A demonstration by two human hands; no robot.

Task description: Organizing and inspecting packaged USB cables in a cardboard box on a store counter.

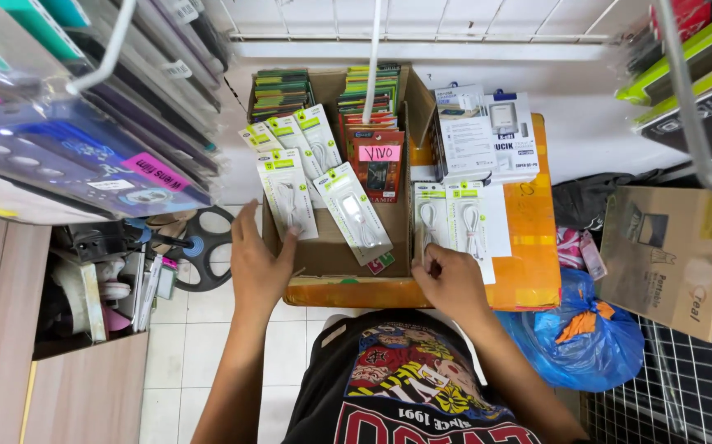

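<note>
An open cardboard box [331, 256] stands in front of me, full of packaged cables and phone accessories. My left hand [259, 265] rests at the box's left edge, its fingers touching a white cable pack with a green top [287, 192]. My right hand [453, 282] holds the lower end of two white cable packs [451, 220] at the box's right side. Another white cable pack [358, 212] lies tilted in the middle of the box. Stacks of green and red packs [368, 103] fill the back of the box.
White charger boxes [487, 136] lie on an orange surface [533, 263] to the right. A blue plastic bag [590, 337] and a brown carton [668, 255] stand at the right. Hanging packs [84, 156] crowd the left; a wooden cabinet [84, 395] sits below them.
</note>
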